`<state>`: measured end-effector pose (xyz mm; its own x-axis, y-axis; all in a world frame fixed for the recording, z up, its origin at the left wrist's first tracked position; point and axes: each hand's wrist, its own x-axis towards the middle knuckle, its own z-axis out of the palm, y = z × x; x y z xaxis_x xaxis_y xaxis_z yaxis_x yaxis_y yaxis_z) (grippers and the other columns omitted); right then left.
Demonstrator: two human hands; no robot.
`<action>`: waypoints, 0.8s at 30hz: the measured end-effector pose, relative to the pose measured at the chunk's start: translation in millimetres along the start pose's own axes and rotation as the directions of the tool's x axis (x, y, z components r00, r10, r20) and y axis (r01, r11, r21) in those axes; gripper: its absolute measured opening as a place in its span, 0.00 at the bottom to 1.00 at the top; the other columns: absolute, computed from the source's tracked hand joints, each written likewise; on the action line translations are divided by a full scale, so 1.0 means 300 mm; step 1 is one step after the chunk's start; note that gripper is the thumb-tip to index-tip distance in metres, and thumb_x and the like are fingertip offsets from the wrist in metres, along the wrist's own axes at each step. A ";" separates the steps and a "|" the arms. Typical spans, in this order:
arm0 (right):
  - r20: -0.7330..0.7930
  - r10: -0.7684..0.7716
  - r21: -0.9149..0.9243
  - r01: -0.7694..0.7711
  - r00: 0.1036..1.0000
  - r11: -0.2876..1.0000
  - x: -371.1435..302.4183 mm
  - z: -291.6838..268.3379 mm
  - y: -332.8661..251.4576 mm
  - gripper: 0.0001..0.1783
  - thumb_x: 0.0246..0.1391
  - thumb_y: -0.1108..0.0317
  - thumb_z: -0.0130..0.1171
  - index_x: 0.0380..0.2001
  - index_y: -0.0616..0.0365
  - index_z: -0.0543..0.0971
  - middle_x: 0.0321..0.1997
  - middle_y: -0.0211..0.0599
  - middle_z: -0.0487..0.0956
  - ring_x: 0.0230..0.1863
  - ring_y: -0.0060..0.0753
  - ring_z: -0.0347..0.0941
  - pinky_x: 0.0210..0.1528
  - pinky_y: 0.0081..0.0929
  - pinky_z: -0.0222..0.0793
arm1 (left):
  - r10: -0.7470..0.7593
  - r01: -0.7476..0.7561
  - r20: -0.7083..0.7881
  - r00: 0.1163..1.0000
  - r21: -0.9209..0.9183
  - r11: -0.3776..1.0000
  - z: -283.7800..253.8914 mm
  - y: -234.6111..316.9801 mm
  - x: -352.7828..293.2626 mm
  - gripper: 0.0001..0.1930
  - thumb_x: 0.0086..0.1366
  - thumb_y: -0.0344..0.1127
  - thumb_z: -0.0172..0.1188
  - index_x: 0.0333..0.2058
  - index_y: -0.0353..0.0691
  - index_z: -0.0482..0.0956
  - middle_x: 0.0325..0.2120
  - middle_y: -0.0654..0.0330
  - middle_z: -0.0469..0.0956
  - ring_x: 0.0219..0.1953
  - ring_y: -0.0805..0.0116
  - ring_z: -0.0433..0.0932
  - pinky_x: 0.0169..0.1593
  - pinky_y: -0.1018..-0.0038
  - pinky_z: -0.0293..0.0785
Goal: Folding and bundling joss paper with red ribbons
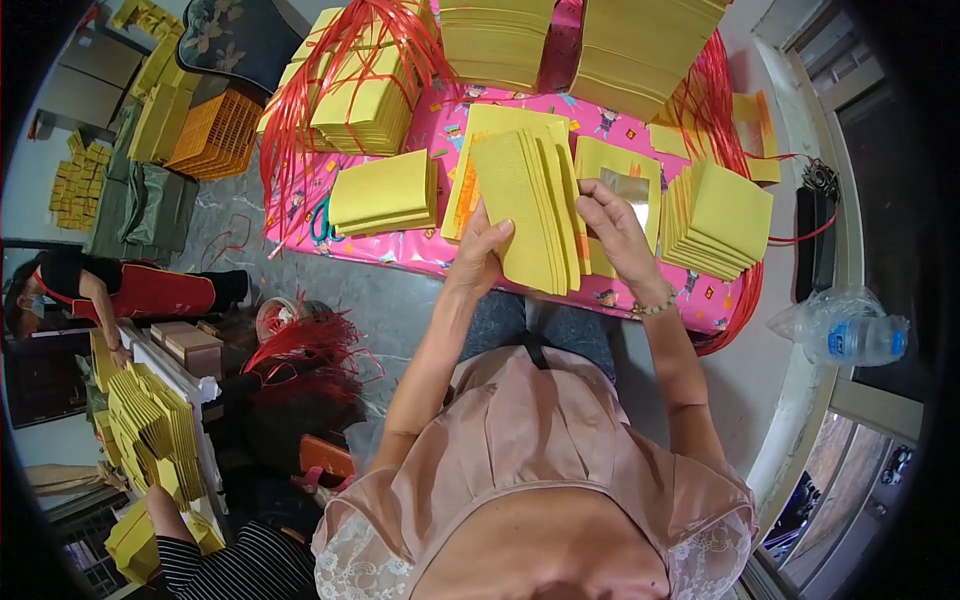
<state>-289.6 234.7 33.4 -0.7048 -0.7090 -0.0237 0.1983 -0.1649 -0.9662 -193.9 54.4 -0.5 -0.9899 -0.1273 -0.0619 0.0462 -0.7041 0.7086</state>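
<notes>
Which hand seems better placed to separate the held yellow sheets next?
Probably the right hand: its fingers are at the right edges of the yellow sheets, where layers stand apart, while the left hand grips their left side.

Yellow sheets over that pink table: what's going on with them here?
The person's left hand grips a fanned stack of yellow sheets above the pink-covered table, with the right hand at the stack's right edge. A yellow bundle lies to the left, a fanned yellow pile to the right, and red strips hang at the table's left end.
</notes>
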 end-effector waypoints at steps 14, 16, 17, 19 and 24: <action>-0.209 -0.297 -0.655 0.093 0.932 0.750 -0.032 0.088 -0.081 0.16 0.59 0.77 0.50 0.51 0.59 0.71 0.38 0.39 0.77 0.25 0.22 0.69 0.29 0.22 0.67 | 0.008 -0.003 -0.053 0.999 0.088 0.996 -0.030 0.007 -0.037 0.48 0.57 0.67 0.56 0.65 0.41 0.51 0.62 0.57 0.59 0.63 0.63 0.61 0.63 0.64 0.61; -0.222 -0.327 -0.655 0.108 0.919 0.748 -0.029 0.076 -0.067 0.16 0.59 0.77 0.50 0.51 0.59 0.71 0.38 0.39 0.77 0.24 0.23 0.69 0.29 0.22 0.67 | -0.021 0.027 -0.069 0.997 0.076 0.997 -0.031 0.031 -0.055 0.50 0.54 0.71 0.56 0.65 0.41 0.52 0.62 0.57 0.61 0.62 0.62 0.63 0.62 0.62 0.63; -0.235 -0.356 -0.656 0.123 0.904 0.745 -0.028 0.069 -0.063 0.16 0.59 0.77 0.50 0.50 0.59 0.72 0.38 0.40 0.77 0.24 0.24 0.69 0.30 0.22 0.67 | -0.051 0.057 -0.086 0.995 0.064 0.996 -0.028 0.043 -0.061 0.53 0.51 0.74 0.56 0.65 0.41 0.53 0.61 0.56 0.62 0.61 0.61 0.64 0.61 0.60 0.65; -0.239 -0.350 -0.664 0.111 0.906 0.740 -0.033 0.063 -0.063 0.16 0.59 0.76 0.50 0.51 0.59 0.71 0.40 0.40 0.77 0.25 0.24 0.69 0.30 0.22 0.68 | -0.019 0.026 -0.112 0.994 0.061 0.998 -0.025 0.065 -0.069 0.54 0.49 0.75 0.56 0.64 0.41 0.54 0.60 0.56 0.63 0.60 0.60 0.66 0.60 0.60 0.67; -0.235 -0.435 -0.691 0.165 0.869 0.704 -0.036 0.051 -0.052 0.18 0.60 0.76 0.49 0.53 0.58 0.69 0.45 0.43 0.75 0.27 0.22 0.70 0.31 0.21 0.68 | 0.061 -0.076 -0.155 0.986 -0.090 0.993 -0.047 0.086 -0.077 0.54 0.44 0.72 0.64 0.62 0.41 0.59 0.56 0.56 0.68 0.57 0.57 0.69 0.58 0.58 0.70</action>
<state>-274.7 234.4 52.8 -0.8593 -0.3831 0.3390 -0.4471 0.2403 -0.8616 -168.0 29.3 9.3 -0.9526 -0.2767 -0.1268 0.1328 -0.7525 0.6450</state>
